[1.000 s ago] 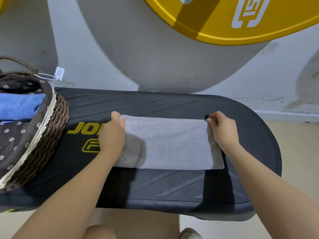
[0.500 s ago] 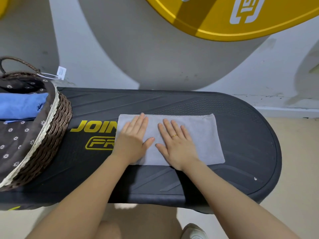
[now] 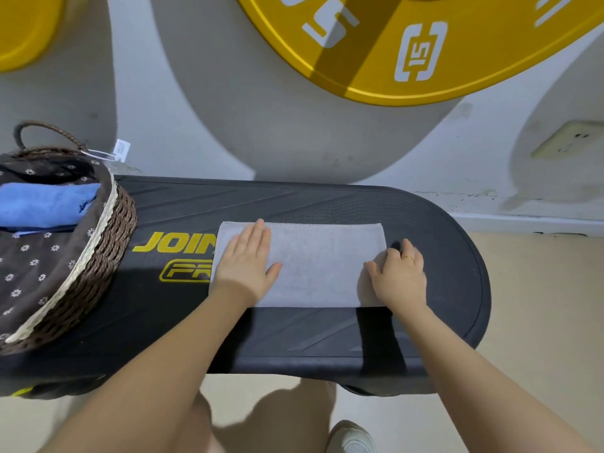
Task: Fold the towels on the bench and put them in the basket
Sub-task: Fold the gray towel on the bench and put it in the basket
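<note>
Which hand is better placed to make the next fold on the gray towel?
Probably the right hand: its fingers curl at the gray towel's right edge, ready to bring it over. The left hand lies flat on the left part, suited to pinning it to the bench.

One grey towel (image 3: 313, 263) lies on one black bench (image 3: 327, 338). One wicker basket (image 3: 108, 243) sits at nine o'clock, holding one blue towel (image 3: 42, 204). Two hands: left hand (image 3: 246, 266), right hand (image 3: 400, 279). Two yellow discs at twelve o'clock: large disc (image 3: 376, 53), small disc (image 3: 23, 27).
</note>
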A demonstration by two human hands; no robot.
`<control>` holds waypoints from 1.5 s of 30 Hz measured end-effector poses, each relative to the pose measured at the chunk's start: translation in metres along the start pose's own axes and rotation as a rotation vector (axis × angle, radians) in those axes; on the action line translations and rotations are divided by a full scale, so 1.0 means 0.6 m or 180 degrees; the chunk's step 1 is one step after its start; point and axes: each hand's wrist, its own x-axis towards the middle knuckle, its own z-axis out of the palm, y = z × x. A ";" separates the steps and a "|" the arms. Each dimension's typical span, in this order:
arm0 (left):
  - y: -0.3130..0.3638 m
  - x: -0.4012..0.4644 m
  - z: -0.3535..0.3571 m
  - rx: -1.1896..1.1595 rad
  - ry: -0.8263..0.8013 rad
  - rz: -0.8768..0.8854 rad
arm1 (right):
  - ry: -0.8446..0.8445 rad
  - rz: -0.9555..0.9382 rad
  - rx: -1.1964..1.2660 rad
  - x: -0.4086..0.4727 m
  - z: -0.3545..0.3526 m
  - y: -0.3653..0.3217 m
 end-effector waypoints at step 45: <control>-0.067 -0.004 -0.030 -0.2428 0.0030 -0.1274 | -0.0564 -0.1393 0.0360 -0.065 0.048 -0.184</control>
